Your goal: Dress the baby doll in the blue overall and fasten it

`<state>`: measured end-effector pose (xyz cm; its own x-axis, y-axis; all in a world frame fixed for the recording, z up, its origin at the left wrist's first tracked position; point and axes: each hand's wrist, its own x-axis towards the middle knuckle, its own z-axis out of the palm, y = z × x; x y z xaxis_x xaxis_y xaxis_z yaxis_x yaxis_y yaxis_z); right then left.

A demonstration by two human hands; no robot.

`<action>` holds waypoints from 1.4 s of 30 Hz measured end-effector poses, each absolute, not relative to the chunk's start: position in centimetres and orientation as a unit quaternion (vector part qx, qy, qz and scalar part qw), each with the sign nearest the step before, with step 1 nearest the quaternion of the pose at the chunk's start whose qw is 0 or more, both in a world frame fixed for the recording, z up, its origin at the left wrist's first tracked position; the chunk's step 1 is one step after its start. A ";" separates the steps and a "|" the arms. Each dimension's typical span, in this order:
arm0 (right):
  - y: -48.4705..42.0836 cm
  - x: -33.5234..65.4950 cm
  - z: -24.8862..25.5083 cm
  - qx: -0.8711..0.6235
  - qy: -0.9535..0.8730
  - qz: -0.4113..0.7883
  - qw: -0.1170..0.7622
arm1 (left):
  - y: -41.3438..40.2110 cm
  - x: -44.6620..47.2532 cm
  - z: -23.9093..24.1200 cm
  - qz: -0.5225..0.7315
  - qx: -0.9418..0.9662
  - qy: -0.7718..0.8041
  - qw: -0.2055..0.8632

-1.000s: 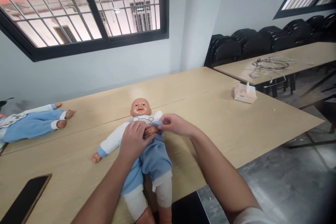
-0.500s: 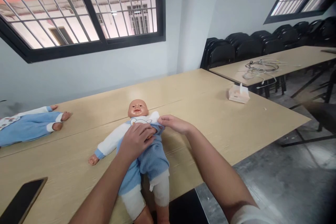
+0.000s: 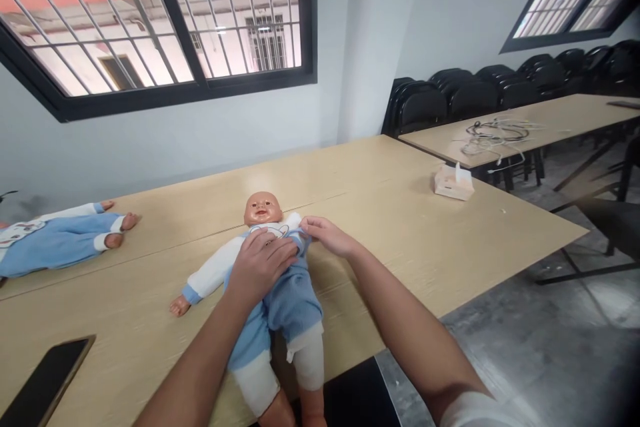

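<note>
A baby doll lies face up on the table in a blue and white outfit. Across its chest rests my left hand, fingers together and curled over the cloth, hiding much of the chest. The tips of my right hand pinch the outfit by the shoulder on the right side of the picture. The sleeved arm on the other side stretches out over the table. On that right side, the doll's arm is mostly hidden by cloth and my fingers. White cuffs sit around the doll's legs.
A second doll in similar clothes lies at the left. A phone is on the table at the lower left, a tissue box toward the right. Cables lie on another table, with black folding chairs behind.
My right fingertips have shifted slightly at the outfit's shoulder, and the white cloth there bunches lower. My left hand has edged over the chest. The doll stays in place.
</note>
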<state>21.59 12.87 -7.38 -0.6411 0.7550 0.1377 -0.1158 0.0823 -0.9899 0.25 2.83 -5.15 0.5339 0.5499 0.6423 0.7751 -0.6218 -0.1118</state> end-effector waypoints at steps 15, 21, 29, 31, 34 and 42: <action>12.8 18.4 -9.5 -0.342 -0.594 0.590 0.426 | 2.1 4.1 -1.4 -0.198 -0.849 -0.456 0.179; 11.4 16.4 -10.3 -0.408 -0.567 0.502 0.510 | 3.5 4.9 -1.0 -0.208 -0.781 -0.546 0.219; 11.9 18.3 -9.1 -0.359 -0.551 0.594 0.464 | 2.9 4.1 -2.3 -0.143 -0.891 -0.408 0.139; 12.4 19.3 -9.0 -0.335 -0.540 0.647 0.421 | 2.2 4.4 -2.0 -0.131 -0.917 -0.351 0.136; 13.1 20.3 -9.2 -0.320 -0.519 0.694 0.384 | 0.7 4.5 -1.5 -0.147 -0.936 -0.295 0.121; 13.6 20.0 -9.7 -0.323 -0.529 0.702 0.351 | -2.1 1.5 -0.2 -0.234 -0.940 -0.246 0.041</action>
